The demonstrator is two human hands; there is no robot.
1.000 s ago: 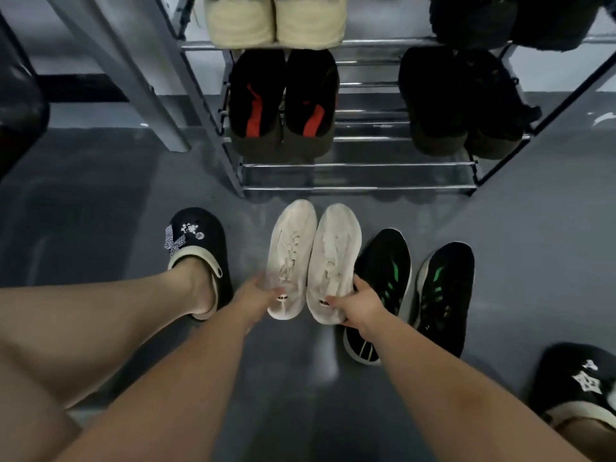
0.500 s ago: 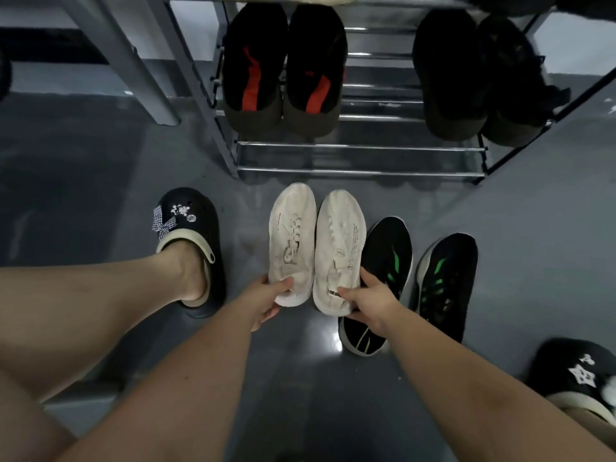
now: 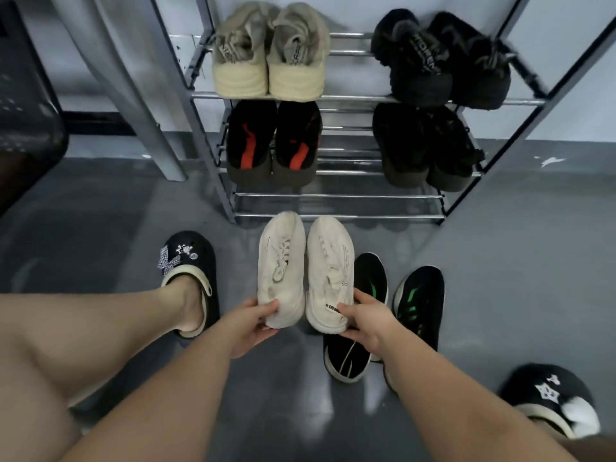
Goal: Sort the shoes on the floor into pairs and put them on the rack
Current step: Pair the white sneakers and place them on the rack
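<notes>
- At the centre of the view, the left hand [image 3: 248, 323] is gripping the heel of the left white sneaker [image 3: 281, 270], thumb on top and fingers [image 3: 266, 330] curled under it.
- At 3 o'clock from it, the right hand [image 3: 368, 320] is holding the heel of the right white sneaker [image 3: 330, 273] the same way, fingers wrapped around its outer side.
- Both white sneakers are lying side by side, nearly touching, toes pointing to 12 o'clock toward the rack [image 3: 336, 195]; whether they are resting on the floor [image 3: 100, 228] or raised off it is not clear.
- At 4 o'clock from the white pair, two black sneakers with green stripes [image 3: 420, 305] are sitting on the floor, the nearer one partly hidden behind the right hand.
- On the rack's upper bars, a beige pair [image 3: 268, 61] is sitting at 11 o'clock and a black pair [image 3: 443, 61] at 1 o'clock.
- One tier lower, a black pair with red stripes [image 3: 273, 145] and a dark pair [image 3: 426, 148] are sitting; the lowest bars are showing bare metal.
- At 9 o'clock, the person's foot is wearing a black clog [image 3: 193, 261] with charms; another black clog [image 3: 550, 398] is showing at 5 o'clock.
</notes>
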